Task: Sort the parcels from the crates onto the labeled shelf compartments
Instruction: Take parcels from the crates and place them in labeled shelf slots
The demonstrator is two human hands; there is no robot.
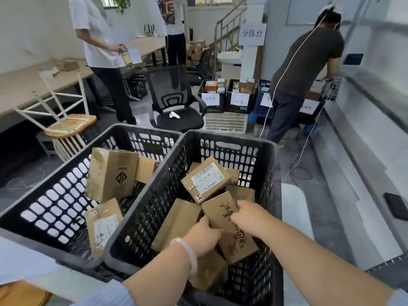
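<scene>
Down inside the right-hand crate (272, 195), both hands meet on one brown parcel (220, 214) — a plain cardboard box, long and flat, lying tilted on top of other boxes toward the crate's near side. Black brush-style characters run along its top face; I cannot read them. The left hand (204, 236), a pale bracelet (187, 250) at its wrist, grips the box's left edge with fingers curled under it, their tips hidden. The right hand (249, 214) holds the far right edge, fingers pressed together and bent over the side. Just behind, touching the held box, lies a labelled parcel (206, 178) with a white shipping sticker, a barcode and digits that look like "306 14 306". The left crate (55, 195) holds a tall box (110, 175) printed with a black diamond-shaped logo, and below it a parcel (103, 226) with a white label and handwritten strokes. Across the room a paper sign (252, 33) reads 分拣台 — one bin tag (211, 98) under it reads 已完成.
</scene>
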